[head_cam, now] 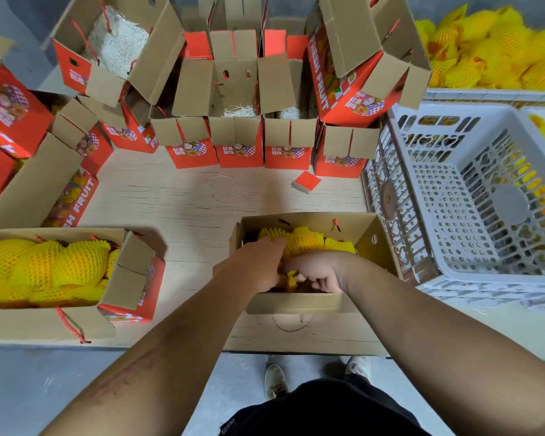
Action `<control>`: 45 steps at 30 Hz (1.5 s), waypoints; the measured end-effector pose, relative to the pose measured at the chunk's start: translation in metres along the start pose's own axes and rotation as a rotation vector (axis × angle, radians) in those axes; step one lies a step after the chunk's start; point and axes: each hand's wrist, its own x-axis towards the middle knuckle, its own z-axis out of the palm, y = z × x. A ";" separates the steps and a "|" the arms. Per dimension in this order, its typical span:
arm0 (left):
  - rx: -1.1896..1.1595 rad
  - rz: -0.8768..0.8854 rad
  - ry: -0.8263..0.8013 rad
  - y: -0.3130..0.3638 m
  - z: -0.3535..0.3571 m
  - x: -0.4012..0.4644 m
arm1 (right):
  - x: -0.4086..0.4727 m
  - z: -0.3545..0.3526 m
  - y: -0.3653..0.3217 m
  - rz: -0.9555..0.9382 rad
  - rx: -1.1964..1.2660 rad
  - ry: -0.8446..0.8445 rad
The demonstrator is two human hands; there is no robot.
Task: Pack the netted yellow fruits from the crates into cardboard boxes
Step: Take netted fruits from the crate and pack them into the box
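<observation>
An open cardboard box stands on the table right in front of me, with several netted yellow fruits inside. Both my hands reach into it. My left hand lies on the fruits at the box's left side, fingers curled down over a netted fruit. My right hand is beside it, fingers curled round a netted fruit near the front wall. What lies under the hands is hidden. A white plastic crate at the right is bare inside.
A second box full of netted fruits sits at the left. Many open red-and-brown boxes line the back of the wooden table. A heap of netted fruits lies at the far right. A small red cardboard piece lies on the table.
</observation>
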 end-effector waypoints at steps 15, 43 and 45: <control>-0.484 -0.019 -0.053 0.001 -0.006 -0.018 | -0.029 0.000 0.006 -0.323 0.213 0.323; -1.454 -0.091 0.164 -0.006 -0.016 -0.020 | -0.039 0.026 0.039 -0.760 0.226 0.420; -1.455 -0.128 0.161 -0.004 -0.018 -0.018 | -0.039 0.025 0.038 -0.736 0.264 0.381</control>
